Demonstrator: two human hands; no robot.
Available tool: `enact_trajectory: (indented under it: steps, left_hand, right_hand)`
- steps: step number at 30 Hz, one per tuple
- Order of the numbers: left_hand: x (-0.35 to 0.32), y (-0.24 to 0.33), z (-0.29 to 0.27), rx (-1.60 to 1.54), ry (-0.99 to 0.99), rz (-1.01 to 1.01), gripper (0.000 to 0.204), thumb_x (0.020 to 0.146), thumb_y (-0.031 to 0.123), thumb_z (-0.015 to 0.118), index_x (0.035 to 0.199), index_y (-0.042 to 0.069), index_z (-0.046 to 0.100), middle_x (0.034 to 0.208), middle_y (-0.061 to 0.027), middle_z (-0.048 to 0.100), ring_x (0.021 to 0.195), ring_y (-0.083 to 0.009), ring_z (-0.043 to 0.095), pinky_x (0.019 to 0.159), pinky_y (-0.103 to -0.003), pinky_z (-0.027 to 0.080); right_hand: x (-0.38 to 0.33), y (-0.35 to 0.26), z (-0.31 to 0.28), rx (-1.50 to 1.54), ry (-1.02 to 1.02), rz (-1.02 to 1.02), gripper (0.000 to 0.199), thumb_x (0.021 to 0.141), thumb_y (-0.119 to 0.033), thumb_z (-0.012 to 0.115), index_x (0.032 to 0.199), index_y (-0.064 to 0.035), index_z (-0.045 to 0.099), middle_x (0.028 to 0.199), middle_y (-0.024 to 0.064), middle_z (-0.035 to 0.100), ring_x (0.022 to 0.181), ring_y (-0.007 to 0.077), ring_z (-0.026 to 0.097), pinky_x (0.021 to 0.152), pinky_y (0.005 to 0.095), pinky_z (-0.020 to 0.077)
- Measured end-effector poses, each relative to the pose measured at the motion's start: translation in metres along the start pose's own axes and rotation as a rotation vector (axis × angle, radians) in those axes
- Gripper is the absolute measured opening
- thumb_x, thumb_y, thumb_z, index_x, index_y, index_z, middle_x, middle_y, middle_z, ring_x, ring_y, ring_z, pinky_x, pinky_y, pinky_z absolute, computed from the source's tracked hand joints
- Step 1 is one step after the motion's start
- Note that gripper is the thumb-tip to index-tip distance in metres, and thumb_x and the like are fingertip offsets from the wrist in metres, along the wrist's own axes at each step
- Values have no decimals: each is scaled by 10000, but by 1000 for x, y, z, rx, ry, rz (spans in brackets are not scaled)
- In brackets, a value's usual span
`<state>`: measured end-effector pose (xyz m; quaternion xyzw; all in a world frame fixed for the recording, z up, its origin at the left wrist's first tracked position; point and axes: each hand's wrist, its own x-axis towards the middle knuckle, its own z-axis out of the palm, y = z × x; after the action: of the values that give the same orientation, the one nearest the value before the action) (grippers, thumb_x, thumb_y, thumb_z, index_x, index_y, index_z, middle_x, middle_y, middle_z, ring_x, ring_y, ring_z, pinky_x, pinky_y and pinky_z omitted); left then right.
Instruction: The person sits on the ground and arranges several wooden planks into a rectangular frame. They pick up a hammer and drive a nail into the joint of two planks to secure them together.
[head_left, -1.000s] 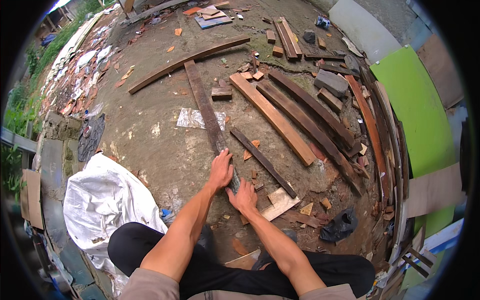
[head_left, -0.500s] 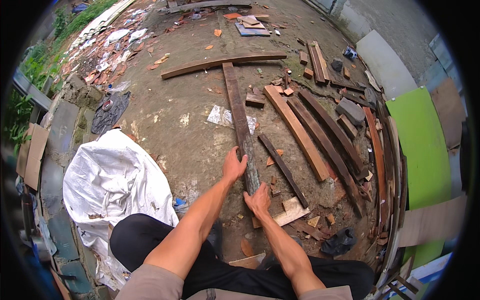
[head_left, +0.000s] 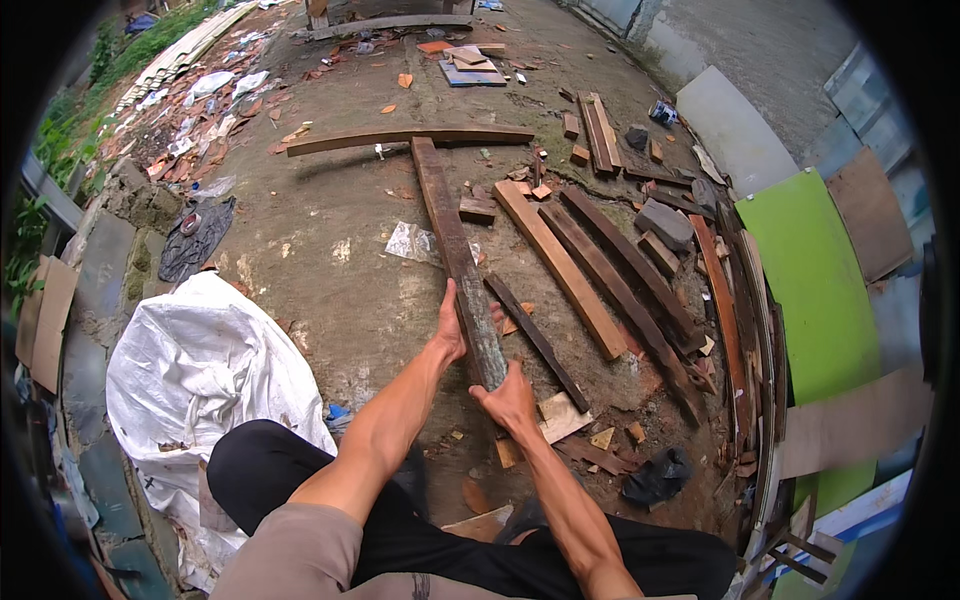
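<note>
A long, dark wooden beam (head_left: pixel 446 212) runs away from me, its near part worn and greyish. My left hand (head_left: pixel 455 325) holds it from the left side, with fingertips showing past its right edge. Closer to me, my right hand (head_left: pixel 508 400) grips the near end, the thumb on top. The far end meets a crosswise wooden beam (head_left: pixel 350 140), forming a T; whether the two are joined I cannot tell. Just right of my hands lies a thin dark wooden strip (head_left: pixel 538 340). A crumpled clear plastic wrapper (head_left: pixel 405 242) lies partly behind the held beam.
Several timbers, among them a lighter plank (head_left: pixel 560 272), lie to the right beside a grey block (head_left: pixel 664 225). A white sack (head_left: pixel 210 360) sits at my left near a low wall. Boards, including a green panel (head_left: pixel 812 290), lean at the right. Wood offcuts (head_left: pixel 470 62) lie farther off.
The held beam's near end looks slightly raised and tilted. My left hand has shifted its hold, its fingers now reaching round beneath the beam. The whole view has moved a little.
</note>
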<state>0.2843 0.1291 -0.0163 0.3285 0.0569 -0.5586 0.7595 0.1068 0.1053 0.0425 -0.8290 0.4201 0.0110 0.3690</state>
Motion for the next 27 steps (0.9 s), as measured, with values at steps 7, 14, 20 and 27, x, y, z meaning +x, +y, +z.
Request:
enact_trajectory:
  steps: [7,14,20,27]
  left_hand:
    - [1,29,19,5,106,43,892,907,809,189,1016,22,595,823,-149,614,720,-301,638,656,-462,542]
    - [-33,86,52,229,158,270,763,934,747,289,991,50,595,768,-119,608,761,-273,662,689,-445,549]
    - [-65,121,38,69,-22,464,689,872,720,549,1053,56,585,745,-52,609,648,-191,671,614,-357,604]
    - [-61,103,27,615,549,630,544,788,449,787,987,-45,674,796,-60,661,628,-154,616,556,-329,489]
  right_hand:
    - [-8,-17,-23,194,-51,-66,767,669,-356,842,1222,71,526,1040,252,681,966,366,681,846,427,525]
    - [-2,-47,-27,618,-168,-230,743,703,-349,842,1232,90,558,938,130,666,791,230,650,729,324,522]
    - [9,-58,0,1321,-798,-201,517,869,-302,709,1223,32,534,958,120,614,811,162,618,601,317,521]
    - [7,-48,-11,1406,-1004,-80,688,925,-441,660,1362,48,451,1175,183,617,930,248,681,731,400,599]
